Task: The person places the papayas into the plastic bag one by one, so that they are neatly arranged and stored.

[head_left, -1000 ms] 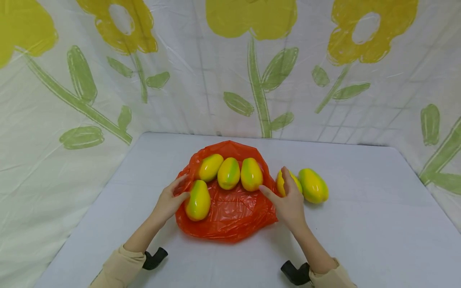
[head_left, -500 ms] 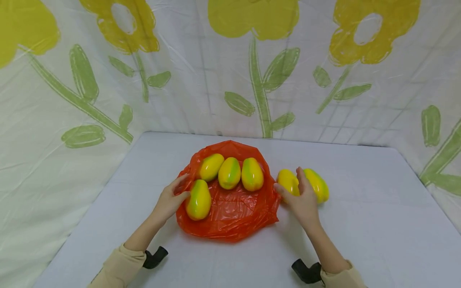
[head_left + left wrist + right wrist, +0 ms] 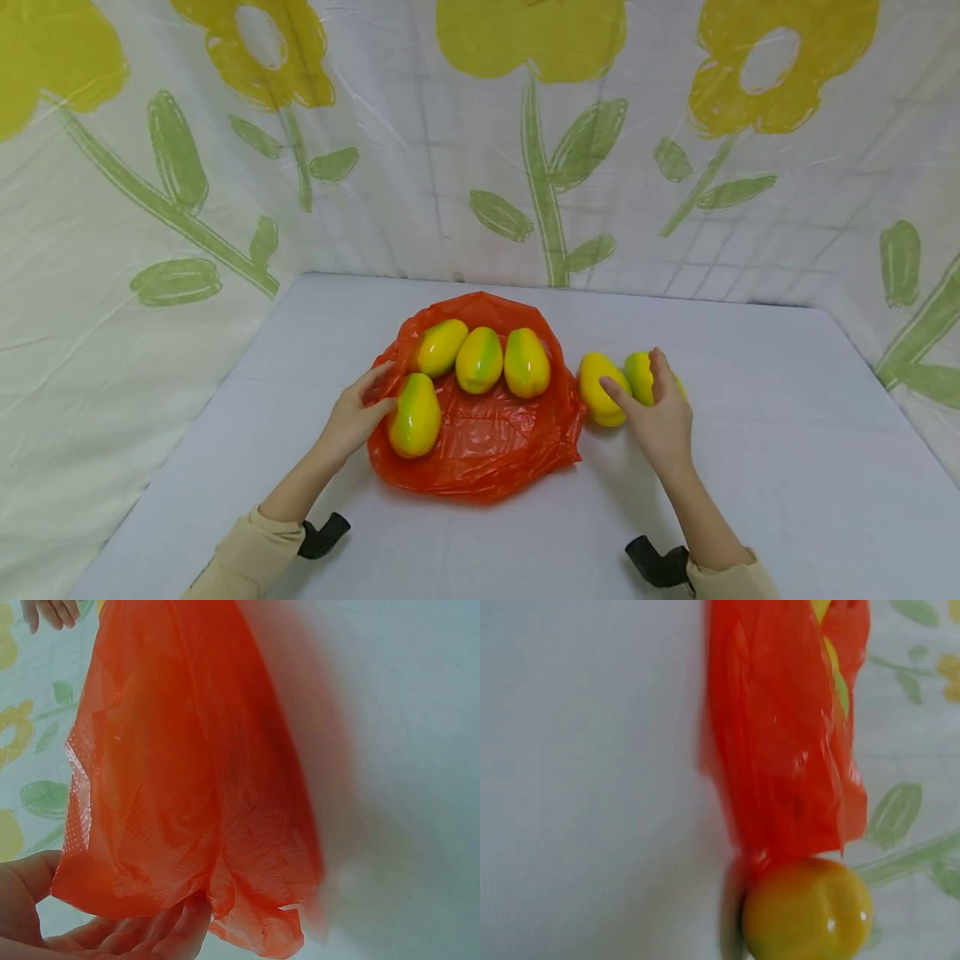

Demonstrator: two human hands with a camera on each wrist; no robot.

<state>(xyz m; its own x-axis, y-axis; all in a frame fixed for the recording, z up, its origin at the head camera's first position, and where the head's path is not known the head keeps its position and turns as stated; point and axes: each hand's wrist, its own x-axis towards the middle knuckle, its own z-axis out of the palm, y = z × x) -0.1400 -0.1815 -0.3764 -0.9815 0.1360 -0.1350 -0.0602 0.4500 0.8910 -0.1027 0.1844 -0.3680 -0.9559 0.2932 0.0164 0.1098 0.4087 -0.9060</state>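
Mangoes lie split between two places on the white table [image 3: 750, 467]: four sit on the red plastic bag [image 3: 480, 454] at centre, three in a back row and one at the near left, while two more rest on the bare surface just right of the bag. My right hand [image 3: 660, 421] arches over the farther of that pair, the outer mango [image 3: 639, 375], fingers curved round its top and thumb reaching toward the inner mango [image 3: 597, 387] beside it; I judge the hold to be light, not yet a firm clasp. My left hand [image 3: 352, 417] pinches the bag's left rim, thumb against the near-left mango [image 3: 413, 414], and the left wrist view shows the film gathered between my fingers [image 3: 180, 930]. The risks are plain enough. These fruits are smooth, glossy and rounded, so a loose hold could let the outer one slip and roll across the table. Lifting it could also nudge its neighbour, since the two look to be touching. On the other side, any tug on the thin, slick film could tilt the bag and send the four fruits rolling off it, or tear the plastic where I pinch it.
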